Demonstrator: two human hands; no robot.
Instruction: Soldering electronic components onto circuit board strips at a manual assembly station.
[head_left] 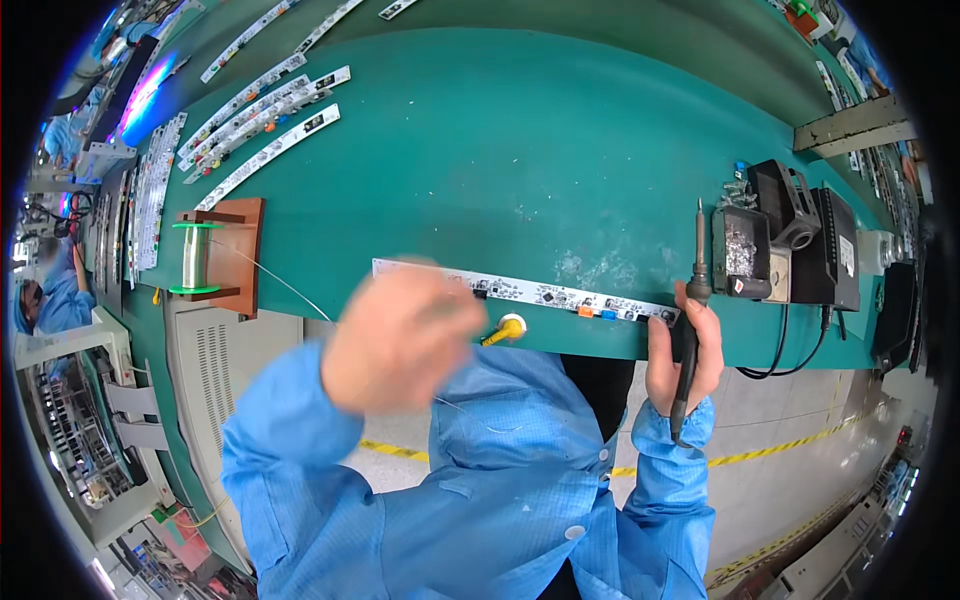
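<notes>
A long white circuit board strip [530,291] lies along the front edge of the green bench, with small orange and blue parts near its right end. My right hand [690,350] is closed around a soldering iron [697,285], whose tip points away from me; the thumb rests at the strip's right end. Over the strip's left end, my left hand [405,325] is smeared by motion and its fingers cannot be made out. Thin solder wire runs from a spool [195,260] on a brown stand [240,255] toward my left hand. A yellow cord [503,330] with a white ring sits below the strip.
More board strips [270,115] lie at the far left. On the right stand a metal tray of solder scraps [741,250], an iron holder [785,205] and a black box [835,250] with a cable. A person in blue [60,300] is at the left.
</notes>
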